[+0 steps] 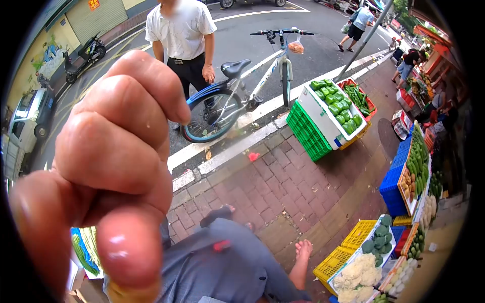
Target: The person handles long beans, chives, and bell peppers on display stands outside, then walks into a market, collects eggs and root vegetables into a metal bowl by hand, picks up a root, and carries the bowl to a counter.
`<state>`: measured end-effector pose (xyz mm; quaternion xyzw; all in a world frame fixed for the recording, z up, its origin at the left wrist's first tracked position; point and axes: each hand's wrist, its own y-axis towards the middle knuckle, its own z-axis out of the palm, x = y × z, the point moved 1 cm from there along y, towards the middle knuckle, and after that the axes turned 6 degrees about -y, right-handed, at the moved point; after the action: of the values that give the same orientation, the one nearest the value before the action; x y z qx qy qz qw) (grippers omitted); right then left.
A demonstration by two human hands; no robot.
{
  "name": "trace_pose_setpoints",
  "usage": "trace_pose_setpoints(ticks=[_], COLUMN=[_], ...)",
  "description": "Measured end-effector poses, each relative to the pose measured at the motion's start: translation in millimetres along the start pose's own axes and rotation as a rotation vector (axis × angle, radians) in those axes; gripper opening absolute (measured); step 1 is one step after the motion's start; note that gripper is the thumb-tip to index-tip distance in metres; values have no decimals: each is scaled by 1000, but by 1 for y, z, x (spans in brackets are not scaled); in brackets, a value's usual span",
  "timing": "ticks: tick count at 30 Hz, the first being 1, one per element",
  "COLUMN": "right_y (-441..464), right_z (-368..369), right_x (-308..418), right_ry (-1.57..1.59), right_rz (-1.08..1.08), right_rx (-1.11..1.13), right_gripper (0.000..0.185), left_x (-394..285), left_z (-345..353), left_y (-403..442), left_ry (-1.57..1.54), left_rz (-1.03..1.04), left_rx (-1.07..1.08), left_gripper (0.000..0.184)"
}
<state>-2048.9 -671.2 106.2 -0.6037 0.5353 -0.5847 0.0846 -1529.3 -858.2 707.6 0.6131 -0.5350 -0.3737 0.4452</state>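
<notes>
Very close to the camera, my left hand (116,146) fills the left side of the view, blurred in places. Its fingers are curled in tightly, and whatever lies inside the curl, if anything, is hidden. Lower right, my right hand (303,249) hangs beside grey clothing (217,272), small in view, its fingers apart and nothing visible in it. Nearest to that hand are yellow crates (336,260) and a white box of broccoli (380,240) and cauliflower (356,278). A small red spot (221,246) shows over the clothing.
A person in a white shirt (182,30) stands behind a bicycle (242,96) at the kerb. Green peppers (338,106) fill a white box by a green crate (309,131). Blue crates (396,177) hold more vegetables. Greens (90,247) lie lower left.
</notes>
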Motion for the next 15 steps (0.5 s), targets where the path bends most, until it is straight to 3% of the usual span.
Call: trace_pose_setpoints(ticks=[6, 8, 10, 11, 12, 13, 15], right_y=[18, 18, 20, 24, 24, 24, 22], right_z=[20, 18, 15, 9, 7, 7, 13], right_x=[-16, -46, -74, -92, -96, -94, -92], right_ry=[-132, -175, -174, -157, -183, -215, -286], right_rz=[69, 126, 145, 120, 104, 103, 127], right_rx=[160, 166, 257, 331, 381, 405, 416], right_gripper=[28, 29, 31, 33, 32, 32, 32], left_x=[1, 24, 41, 49, 45, 18, -76], left_z=[40, 70, 108, 128, 143, 151, 137], left_y=[-26, -70, -174, -253, -344, -441, -602], left_ry=[38, 30, -53, 51, 80, 121, -27], left_rz=[-108, -404, -1047, -1195, -1474, -1692, -1812], left_rx=[-93, -129, -193, -174, 19, 355, 1263], left_gripper=[27, 20, 20, 23, 30, 38, 56])
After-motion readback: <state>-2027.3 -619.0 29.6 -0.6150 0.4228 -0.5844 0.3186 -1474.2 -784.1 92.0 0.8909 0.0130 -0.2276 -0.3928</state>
